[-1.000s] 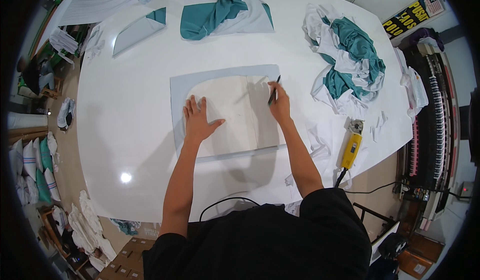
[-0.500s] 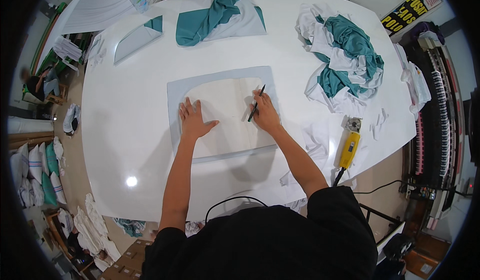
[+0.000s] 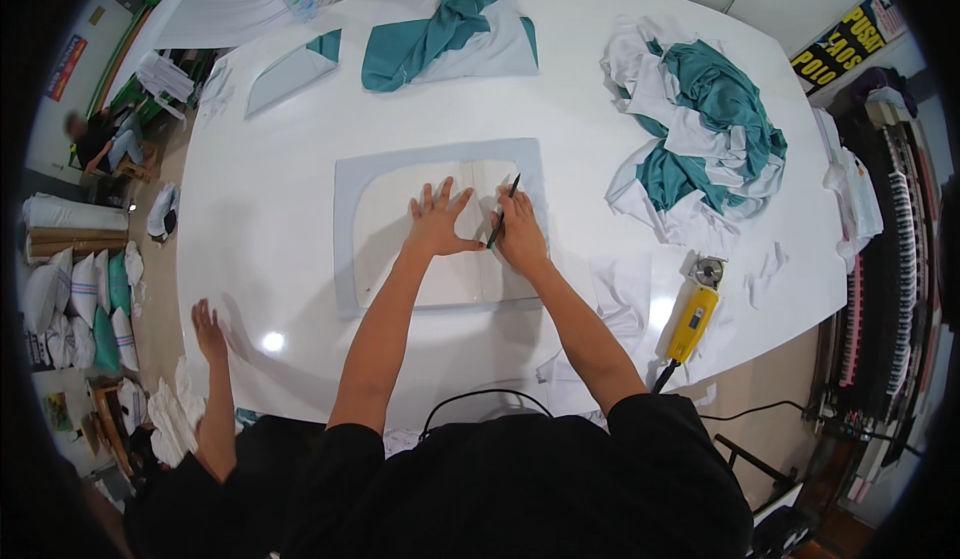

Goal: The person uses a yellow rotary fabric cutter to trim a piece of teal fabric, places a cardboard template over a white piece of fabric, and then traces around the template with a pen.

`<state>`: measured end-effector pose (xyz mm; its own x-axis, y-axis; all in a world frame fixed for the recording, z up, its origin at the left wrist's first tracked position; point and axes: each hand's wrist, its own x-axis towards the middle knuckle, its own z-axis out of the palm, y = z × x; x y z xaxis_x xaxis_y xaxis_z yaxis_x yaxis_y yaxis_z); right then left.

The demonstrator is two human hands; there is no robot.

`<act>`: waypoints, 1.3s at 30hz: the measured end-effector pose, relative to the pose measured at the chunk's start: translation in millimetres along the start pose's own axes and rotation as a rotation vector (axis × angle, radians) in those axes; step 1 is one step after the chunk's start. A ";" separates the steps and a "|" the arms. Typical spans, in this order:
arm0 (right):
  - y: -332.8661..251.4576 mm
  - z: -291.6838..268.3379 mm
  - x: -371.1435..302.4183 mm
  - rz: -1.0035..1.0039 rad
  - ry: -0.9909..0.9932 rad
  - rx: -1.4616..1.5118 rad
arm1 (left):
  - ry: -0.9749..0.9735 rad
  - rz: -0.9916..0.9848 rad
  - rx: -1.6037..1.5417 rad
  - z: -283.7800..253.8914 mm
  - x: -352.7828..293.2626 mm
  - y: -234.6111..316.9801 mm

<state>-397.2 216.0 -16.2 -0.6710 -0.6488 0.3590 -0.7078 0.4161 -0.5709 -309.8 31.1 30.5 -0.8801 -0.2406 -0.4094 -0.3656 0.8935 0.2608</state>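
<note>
Cream pattern template (image 3: 388, 221) with a curved upper-left corner and lengthwise crease, lying flat on pale grey-blue fabric (image 3: 345, 214) that shows beyond its edges, slim black pen (image 3: 500, 221) slanting over the template's right part

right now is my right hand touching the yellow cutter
Apart. The head view shows the right hand holding a dark pen over the cream sheet, with white tabletop and white fabric between it and the yellow cutter.

The tabletop (image 3: 255, 184) is brightly lit, with a sharp round glare at lower left and a softer patch beside the cutter (image 3: 695, 324). Faint shadows surround the hands (image 3: 438, 227) (image 3: 520, 237). Fisheye distortion bows the edges; corners go black.
</note>
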 end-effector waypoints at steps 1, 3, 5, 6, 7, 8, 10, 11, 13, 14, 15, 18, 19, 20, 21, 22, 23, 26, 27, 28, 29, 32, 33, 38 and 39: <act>-1.5 0.4 0.9 -0.009 0.003 -0.007 | 0.016 0.004 0.003 1.0 -1.6 0.1; -2.2 -2.5 0.0 0.054 -0.005 0.106 | 0.046 0.011 0.008 4.3 -4.1 2.2; 1.2 -8.2 2.7 0.120 -0.006 0.274 | 0.035 0.007 0.005 4.8 -4.2 1.7; 3.2 -11.0 4.5 0.159 -0.006 0.391 | 0.029 0.004 0.003 4.8 -4.5 0.4; 7.4 -15.5 5.1 0.204 -0.005 0.502 | 0.035 0.008 -0.004 4.2 -4.4 1.4; 7.0 -29.6 14.3 0.324 -0.067 0.509 | 0.037 0.010 -0.013 4.2 -6.0 1.7; 42.3 -25.0 30.2 0.132 0.154 0.580 | 0.036 0.016 -0.016 2.9 -7.2 3.7; 50.8 -32.3 42.1 0.153 0.125 0.748 | 0.031 0.009 -0.014 3.9 -8.3 2.0; 73.1 -43.1 69.4 0.252 0.069 0.736 | 0.024 0.011 -0.005 2.0 -6.5 3.9; 83.5 -47.5 80.6 0.243 0.074 0.665 | 0.018 0.012 -0.001 1.5 -5.6 4.5; 90.6 -48.2 90.3 0.251 0.029 0.669 | 0.012 0.013 0.003 0.9 -4.7 4.9; 108.9 -49.8 112.0 0.306 -0.078 0.700 | 0.022 0.018 0.009 2.1 0.0 5.8; 105.0 -49.3 112.8 0.320 -0.117 0.670 | 0.018 0.009 0.019 4.0 -1.2 4.4; 98.9 -51.9 115.5 0.332 -0.158 0.641 | 0.017 -0.002 0.029 5.0 -2.9 2.8; 91.9 -53.8 117.2 0.343 -0.198 0.611 | 0.015 -0.013 0.038 6.0 -4.4 1.6; 92.2 -52.5 118.5 0.359 -0.198 0.620 | 0.015 -0.010 0.037 5.6 -3.4 2.1; 92.8 -52.3 118.2 0.358 -0.193 0.624 | 0.016 -0.007 0.035 5.4 -2.4 2.7; 91.9 -51.4 116.2 0.344 -0.192 0.635 | 0.018 -0.003 0.035 5.3 -1.8 3.2; 91.5 -51.6 115.8 0.333 -0.197 0.636 | 0.019 -0.002 0.036 5.5 -2.1 3.4; 92.8 -50.8 115.6 0.322 -0.198 0.636 | 0.019 -0.001 0.036 4.9 -1.9 3.8; 93.5 -49.3 115.1 0.289 -0.180 0.634 | 0.019 0.000 0.035 4.3 -1.7 4.3; 92.5 -46.1 114.2 0.221 -0.142 0.631 | 0.014 -0.003 0.030 1.8 -2.9 5.8; 92.4 -46.3 113.9 0.220 -0.139 0.632 | 0.010 -0.005 0.027 0.8 -3.3 6.5; 90.1 -47.4 114.8 0.240 -0.178 0.627 | 0.005 -0.005 0.022 -0.7 -3.3 6.8; 89.3 -48.5 115.1 0.234 -0.180 0.620 | 0.005 -0.004 0.021 -1.1 -3.5 7.3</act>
<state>-548.4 209.4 9.9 -0.7057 -0.7042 0.0775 -0.2557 0.1511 -0.9549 -309.7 38.0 34.8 -0.8799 -0.2462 -0.4063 -0.3630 0.9002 0.2407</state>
